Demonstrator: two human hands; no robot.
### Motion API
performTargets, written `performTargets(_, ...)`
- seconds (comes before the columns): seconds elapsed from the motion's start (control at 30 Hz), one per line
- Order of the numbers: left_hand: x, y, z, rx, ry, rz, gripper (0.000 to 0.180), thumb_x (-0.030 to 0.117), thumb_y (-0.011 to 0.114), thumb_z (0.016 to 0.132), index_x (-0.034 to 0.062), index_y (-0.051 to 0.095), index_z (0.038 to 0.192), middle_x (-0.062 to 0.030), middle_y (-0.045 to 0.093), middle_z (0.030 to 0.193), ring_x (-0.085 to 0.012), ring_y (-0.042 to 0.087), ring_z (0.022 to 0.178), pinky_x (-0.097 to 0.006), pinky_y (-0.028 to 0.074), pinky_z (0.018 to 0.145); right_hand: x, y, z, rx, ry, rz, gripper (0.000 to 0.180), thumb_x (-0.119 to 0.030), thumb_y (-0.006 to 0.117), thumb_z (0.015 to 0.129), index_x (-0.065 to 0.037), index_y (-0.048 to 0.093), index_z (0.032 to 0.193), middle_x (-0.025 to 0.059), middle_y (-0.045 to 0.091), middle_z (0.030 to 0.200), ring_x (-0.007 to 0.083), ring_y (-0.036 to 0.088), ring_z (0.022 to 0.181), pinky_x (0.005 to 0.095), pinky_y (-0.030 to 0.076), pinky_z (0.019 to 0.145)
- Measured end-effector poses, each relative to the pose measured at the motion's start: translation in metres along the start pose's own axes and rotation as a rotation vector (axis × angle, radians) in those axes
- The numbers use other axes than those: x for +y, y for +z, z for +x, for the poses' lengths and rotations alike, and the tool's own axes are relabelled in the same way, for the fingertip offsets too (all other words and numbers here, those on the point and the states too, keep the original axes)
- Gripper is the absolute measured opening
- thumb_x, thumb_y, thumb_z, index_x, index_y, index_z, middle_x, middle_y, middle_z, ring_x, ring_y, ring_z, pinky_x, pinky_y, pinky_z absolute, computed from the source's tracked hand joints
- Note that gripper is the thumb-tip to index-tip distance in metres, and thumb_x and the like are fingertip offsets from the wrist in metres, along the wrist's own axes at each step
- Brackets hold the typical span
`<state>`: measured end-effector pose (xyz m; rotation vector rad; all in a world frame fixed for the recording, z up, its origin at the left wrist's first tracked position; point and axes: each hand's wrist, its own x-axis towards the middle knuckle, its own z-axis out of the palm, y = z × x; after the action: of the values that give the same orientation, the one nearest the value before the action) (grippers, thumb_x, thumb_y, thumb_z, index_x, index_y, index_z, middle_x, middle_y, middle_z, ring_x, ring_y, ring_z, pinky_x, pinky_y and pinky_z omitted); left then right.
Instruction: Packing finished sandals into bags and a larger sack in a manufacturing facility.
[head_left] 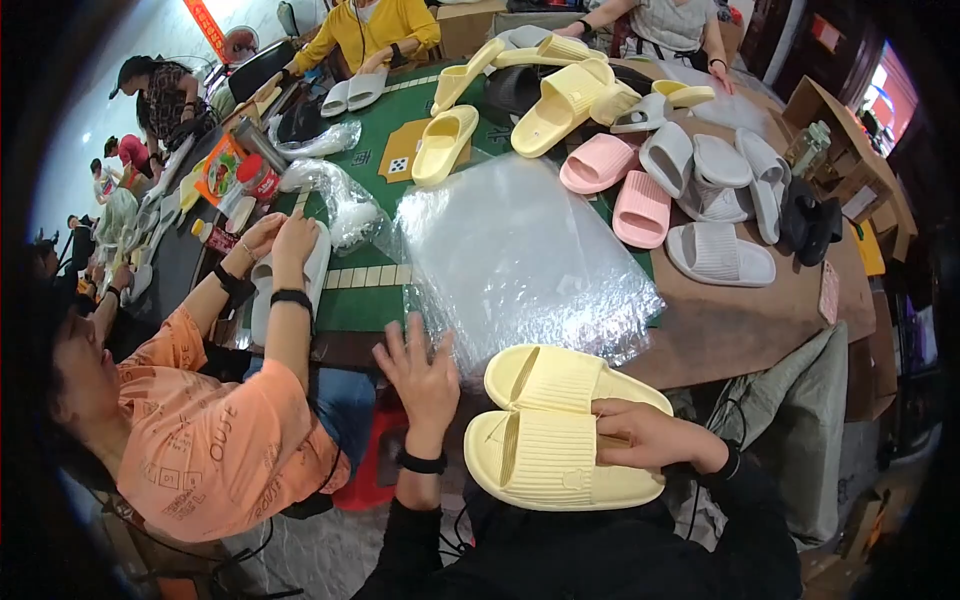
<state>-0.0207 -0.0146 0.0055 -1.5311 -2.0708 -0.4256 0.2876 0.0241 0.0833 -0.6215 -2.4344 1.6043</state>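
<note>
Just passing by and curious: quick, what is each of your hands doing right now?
Left hand: open, fingers spread, on the edge of the clear plastic bag stack.
Right hand: closed on the pair of yellow slippers.

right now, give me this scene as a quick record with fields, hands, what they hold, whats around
left hand: open, fingers spread, at the near edge of the stack of clear plastic bags
right hand: holds a pair of pale yellow slippers, stacked side by side
table: brown, with a green mat
beyond the bags: loose yellow, pink and grey slippers
left side: person in an orange shirt handling a white slipper
</note>
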Motion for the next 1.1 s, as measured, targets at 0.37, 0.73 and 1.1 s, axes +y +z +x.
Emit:
performTargets(0.37, 0.015, 0.013, 0.034, 0.013, 0.330, -0.711, 0.019, 0.004, 0.065, 0.080, 0.0045, 0.067, 0.099, -0.0087, 0.066, 0.098, -0.0261, 0.061, 0.080, -0.036, 0.050, 0.068, -0.015, -0.010, 0.005, -0.058, -0.172, 0.182, 0.026, -0.014, 0.062, 0.085, 0.001, 0.063, 0.107, 0.0150, 0.055, 0.125, 0.0298, 0.056, 0.110, 0.0340, 0.046, 0.088)
performTargets(0.73, 0.062, -0.003, 0.027, 0.054, 0.175, -0.906, 0.026, 0.013, 0.068, 0.079, 0.0172, 0.072, 0.104, -0.0082, 0.061, 0.124, -0.0326, 0.049, 0.121, -0.056, 0.026, 0.107, -0.008, -0.010, 0.029, 0.477, 0.079, -0.518, 0.014, -0.009, 0.066, 0.076, 0.002, 0.060, 0.081, 0.0184, 0.056, 0.091, 0.0379, 0.054, 0.087, 0.0448, 0.044, 0.075)
performTargets(1.1, 0.084, -0.029, 0.015, -0.024, 0.301, -1.157, 0.032, 0.013, 0.072, 0.078, 0.0246, 0.072, 0.108, -0.0061, 0.052, 0.137, -0.0363, 0.033, 0.137, -0.056, 0.009, 0.114, 0.056, 0.004, 0.094, 0.785, -0.052, -0.684, 0.023, -0.009, 0.060, 0.077, 0.001, 0.057, 0.098, 0.0243, 0.053, 0.097, 0.0437, 0.051, 0.091, 0.0508, 0.040, 0.075)
